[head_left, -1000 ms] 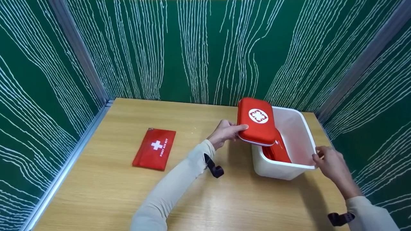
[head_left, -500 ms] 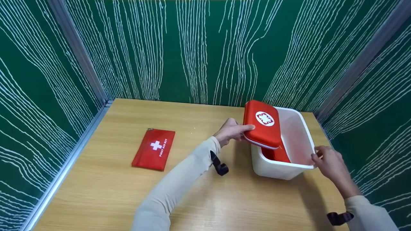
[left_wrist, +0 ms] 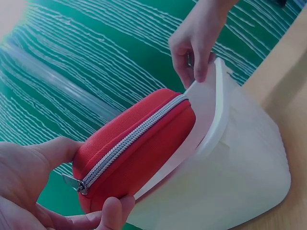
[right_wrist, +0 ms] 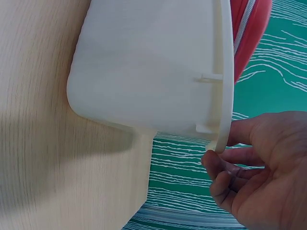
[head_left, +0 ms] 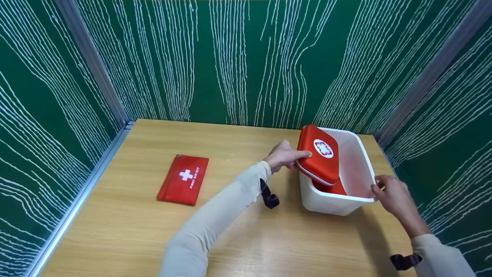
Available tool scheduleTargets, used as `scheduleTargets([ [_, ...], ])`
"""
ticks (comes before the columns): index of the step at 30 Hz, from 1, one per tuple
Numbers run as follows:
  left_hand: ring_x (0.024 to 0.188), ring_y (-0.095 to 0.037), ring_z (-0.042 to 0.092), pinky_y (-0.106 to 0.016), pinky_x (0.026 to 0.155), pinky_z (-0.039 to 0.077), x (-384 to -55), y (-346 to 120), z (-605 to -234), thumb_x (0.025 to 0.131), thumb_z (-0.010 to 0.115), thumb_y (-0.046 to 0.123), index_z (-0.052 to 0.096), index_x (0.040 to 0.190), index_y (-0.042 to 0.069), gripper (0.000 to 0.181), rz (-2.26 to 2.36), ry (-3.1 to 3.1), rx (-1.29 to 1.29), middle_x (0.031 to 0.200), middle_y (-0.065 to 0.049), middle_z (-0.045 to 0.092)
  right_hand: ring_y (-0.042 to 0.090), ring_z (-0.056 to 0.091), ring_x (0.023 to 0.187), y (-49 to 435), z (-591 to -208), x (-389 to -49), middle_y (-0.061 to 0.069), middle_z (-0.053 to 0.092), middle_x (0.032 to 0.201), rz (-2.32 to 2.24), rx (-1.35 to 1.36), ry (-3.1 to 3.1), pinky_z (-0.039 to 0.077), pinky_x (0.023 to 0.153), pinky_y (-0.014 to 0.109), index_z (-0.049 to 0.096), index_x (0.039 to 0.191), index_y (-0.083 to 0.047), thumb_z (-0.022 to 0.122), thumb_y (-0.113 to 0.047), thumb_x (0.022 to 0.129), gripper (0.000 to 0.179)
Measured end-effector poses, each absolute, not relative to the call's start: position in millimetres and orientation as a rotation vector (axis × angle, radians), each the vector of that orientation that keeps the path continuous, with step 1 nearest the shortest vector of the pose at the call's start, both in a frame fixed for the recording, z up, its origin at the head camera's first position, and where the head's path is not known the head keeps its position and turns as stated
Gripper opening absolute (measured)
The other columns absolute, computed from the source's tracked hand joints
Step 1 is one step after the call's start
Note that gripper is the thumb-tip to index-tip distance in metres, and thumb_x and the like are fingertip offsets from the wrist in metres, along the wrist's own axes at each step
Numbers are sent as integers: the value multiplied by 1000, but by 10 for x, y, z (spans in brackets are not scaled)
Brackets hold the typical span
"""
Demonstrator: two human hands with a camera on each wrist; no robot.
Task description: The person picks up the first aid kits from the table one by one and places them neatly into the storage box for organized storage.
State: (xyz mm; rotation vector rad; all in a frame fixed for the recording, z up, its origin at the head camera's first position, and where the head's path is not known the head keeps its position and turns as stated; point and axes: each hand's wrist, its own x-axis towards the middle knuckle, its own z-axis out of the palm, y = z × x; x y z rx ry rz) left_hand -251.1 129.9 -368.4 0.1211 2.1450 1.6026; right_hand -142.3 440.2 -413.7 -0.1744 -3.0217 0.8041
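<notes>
My left hand (head_left: pixel 286 155) grips a red zippered first aid case (head_left: pixel 319 154) by its left end, thumb on top, where a white emblem shows. In the left wrist view the case's silver zipper (left_wrist: pixel 134 141) runs along its side. The case hangs tilted over the left part of a white plastic bin (head_left: pixel 326 206). Below it, inside the bin, a red item (head_left: pixel 338 188) shows, mostly hidden. At the bin's near right corner my right hand (head_left: pixel 395 194) pinches the rim; the right wrist view shows thumb and fingertips on that rim (right_wrist: pixel 225 96).
A flat red first aid pouch (head_left: pixel 183 180) with a white cross lies on the left of the wooden table (head_left: pixel 115 231). Green walls (head_left: pixel 230 57) with white lines stand behind and at both sides. The bin is close to the back wall.
My left hand has moved right and slightly down with the red case, which now tilts more steeply over the bin. The right hand stays on the rim; the pouch stays in place.
</notes>
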Motion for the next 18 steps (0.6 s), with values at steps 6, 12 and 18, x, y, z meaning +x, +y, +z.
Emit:
scheduleTargets([
  [6,64,-18,65,-22,54,51,-2508,1361,-3691,81,79,33,57,106,13,39,1508,2219,127,81,-2,69,40,57,88,4408,-4146,-1446,34,56,114,753,-194,-3036,60,66,38,47,132,14,61,-13,94,48],
  [12,74,-20,68,-23,57,53,-2474,1439,-3671,79,81,33,55,107,16,43,1463,2285,87,85,0,66,40,57,89,4409,-4151,-1454,35,55,114,753,-198,-3044,60,65,37,47,132,14,61,-13,94,49],
  [18,74,-16,66,-24,60,54,-2438,1503,-3645,77,83,33,55,114,16,50,1467,2331,87,89,1,65,41,58,90,4412,-4145,-1457,34,55,114,769,-202,-3049,60,66,38,47,132,14,61,-14,94,49],
])
